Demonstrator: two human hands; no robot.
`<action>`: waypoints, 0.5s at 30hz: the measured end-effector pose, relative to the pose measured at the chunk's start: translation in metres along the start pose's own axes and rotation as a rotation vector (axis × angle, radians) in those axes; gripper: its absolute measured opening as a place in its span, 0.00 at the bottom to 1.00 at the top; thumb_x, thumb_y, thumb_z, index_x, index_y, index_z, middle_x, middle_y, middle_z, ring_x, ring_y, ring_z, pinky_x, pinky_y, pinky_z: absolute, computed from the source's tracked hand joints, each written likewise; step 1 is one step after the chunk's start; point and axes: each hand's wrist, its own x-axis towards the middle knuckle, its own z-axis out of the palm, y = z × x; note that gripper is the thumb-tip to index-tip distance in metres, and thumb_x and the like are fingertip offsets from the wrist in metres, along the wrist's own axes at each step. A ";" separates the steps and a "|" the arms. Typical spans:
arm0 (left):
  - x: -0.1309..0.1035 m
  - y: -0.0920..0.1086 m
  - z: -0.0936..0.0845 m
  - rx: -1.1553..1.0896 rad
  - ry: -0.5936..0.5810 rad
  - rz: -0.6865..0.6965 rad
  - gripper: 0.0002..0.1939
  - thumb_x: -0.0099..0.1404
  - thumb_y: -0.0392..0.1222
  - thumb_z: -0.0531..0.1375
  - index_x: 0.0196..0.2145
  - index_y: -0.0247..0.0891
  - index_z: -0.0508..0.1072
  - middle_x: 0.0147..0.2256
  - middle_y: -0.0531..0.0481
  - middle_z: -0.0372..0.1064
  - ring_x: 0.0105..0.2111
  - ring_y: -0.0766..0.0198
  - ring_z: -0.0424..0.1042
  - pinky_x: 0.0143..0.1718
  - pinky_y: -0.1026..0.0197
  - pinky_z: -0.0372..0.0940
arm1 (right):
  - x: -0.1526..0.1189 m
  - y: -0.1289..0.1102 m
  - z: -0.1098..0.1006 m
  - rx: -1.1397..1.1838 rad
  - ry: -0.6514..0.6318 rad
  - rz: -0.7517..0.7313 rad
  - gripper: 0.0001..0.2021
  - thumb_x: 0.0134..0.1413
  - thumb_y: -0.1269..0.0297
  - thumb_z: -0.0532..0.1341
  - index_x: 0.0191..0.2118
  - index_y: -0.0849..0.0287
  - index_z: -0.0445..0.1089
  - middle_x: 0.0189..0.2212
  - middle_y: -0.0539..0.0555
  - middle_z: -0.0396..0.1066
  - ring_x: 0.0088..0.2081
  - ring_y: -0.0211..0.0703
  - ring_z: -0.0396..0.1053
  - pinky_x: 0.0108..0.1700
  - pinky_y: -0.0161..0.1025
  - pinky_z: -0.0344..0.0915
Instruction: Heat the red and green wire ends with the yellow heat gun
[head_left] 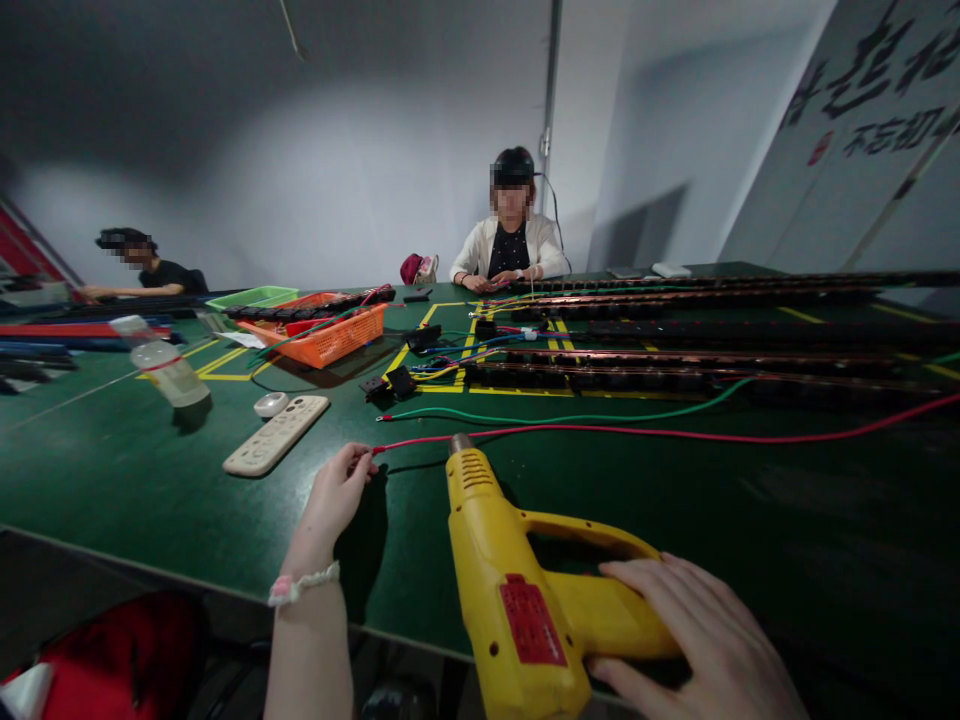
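Pinching the red wire (pixel 660 432) at its end, near the desk's (pixel 135 480) near edge, left hand (pixel 334 495) closes its fingertips on it. Right hand (pixel 697 640) wraps the handle of the yellow heat gun (pixel 517 590), nozzle almost touching that end. Progress: wire and gun aligned; heating looks under way or about to begin. Wire: thin, red, trailing toward the right edge beside a green wire (pixel 570 415). Remote control (pixel 276 434) lies left.

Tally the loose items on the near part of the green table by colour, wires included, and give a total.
Yellow: 1, the heat gun under the right hand
Red: 1, the red wire pinched at its end by the left hand
Green: 1, the green wire
White: 2, the remote and the round puck
Total: 5
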 end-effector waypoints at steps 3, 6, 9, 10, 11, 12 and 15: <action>0.000 0.000 0.000 -0.001 -0.003 0.001 0.18 0.56 0.53 0.53 0.35 0.36 0.70 0.29 0.45 0.73 0.30 0.58 0.71 0.35 0.57 0.65 | -0.010 0.015 -0.002 -0.033 0.015 0.000 0.25 0.42 0.43 0.63 0.44 0.54 0.68 0.38 0.51 0.74 0.39 0.47 0.71 0.40 0.44 0.67; 0.000 0.000 0.000 0.005 -0.002 0.004 0.18 0.56 0.53 0.53 0.35 0.36 0.70 0.29 0.45 0.73 0.30 0.58 0.71 0.35 0.57 0.65 | -0.023 0.030 -0.002 -0.054 0.015 0.001 0.25 0.43 0.45 0.63 0.45 0.55 0.68 0.38 0.52 0.73 0.40 0.47 0.71 0.41 0.44 0.66; 0.000 -0.001 0.000 0.000 0.001 0.000 0.17 0.57 0.52 0.53 0.35 0.36 0.71 0.29 0.45 0.73 0.31 0.58 0.72 0.35 0.57 0.65 | -0.034 0.044 -0.003 -0.075 0.002 0.000 0.25 0.43 0.46 0.63 0.46 0.55 0.67 0.39 0.52 0.73 0.41 0.48 0.70 0.42 0.45 0.65; -0.001 -0.001 0.000 -0.005 0.002 -0.002 0.17 0.57 0.52 0.53 0.35 0.36 0.71 0.29 0.45 0.73 0.31 0.58 0.72 0.35 0.57 0.65 | -0.036 0.047 -0.003 -0.082 0.001 0.000 0.25 0.44 0.47 0.63 0.46 0.55 0.67 0.39 0.52 0.73 0.41 0.48 0.70 0.43 0.45 0.65; -0.001 0.000 0.000 -0.009 0.004 -0.004 0.17 0.57 0.52 0.53 0.35 0.36 0.71 0.29 0.45 0.73 0.31 0.58 0.72 0.35 0.57 0.65 | -0.039 0.050 -0.004 -0.089 0.002 0.001 0.25 0.44 0.47 0.62 0.46 0.55 0.67 0.39 0.52 0.72 0.41 0.48 0.70 0.42 0.45 0.64; -0.001 0.000 0.000 -0.012 0.006 -0.003 0.17 0.57 0.52 0.53 0.35 0.36 0.71 0.29 0.45 0.73 0.31 0.58 0.72 0.35 0.57 0.66 | -0.040 0.052 -0.004 -0.095 0.006 0.004 0.24 0.45 0.47 0.62 0.46 0.55 0.66 0.39 0.52 0.72 0.41 0.48 0.69 0.42 0.45 0.64; -0.002 0.004 0.000 -0.013 0.013 -0.002 0.18 0.56 0.52 0.53 0.36 0.36 0.72 0.31 0.44 0.74 0.31 0.57 0.72 0.35 0.57 0.66 | -0.041 0.054 -0.006 -0.106 0.018 0.014 0.23 0.47 0.47 0.60 0.46 0.55 0.66 0.39 0.52 0.72 0.40 0.49 0.69 0.42 0.46 0.63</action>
